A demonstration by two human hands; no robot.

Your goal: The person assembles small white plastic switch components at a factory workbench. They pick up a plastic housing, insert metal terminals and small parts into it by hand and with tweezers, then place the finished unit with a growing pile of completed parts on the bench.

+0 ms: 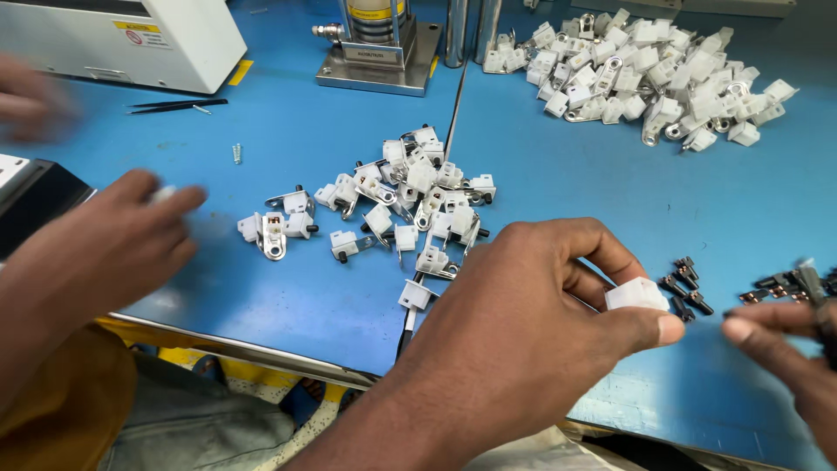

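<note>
Fingertips and thumb of the left hand [523, 340] pinch a small white plastic housing block [636, 295] — small black metal pins [686, 288] lie just right of it. Further right of the block, the right hand [785, 349] is cut off by the frame edge — I cannot tell its grip.

Small white matt plastic housings with shiny metal brackets [397, 196] lay on a smooth, matt blue surface [567, 201].

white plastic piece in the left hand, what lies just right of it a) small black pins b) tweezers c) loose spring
a: small black pins lie on the blue table just beside the white plastic piece pinched in the left hand
</note>
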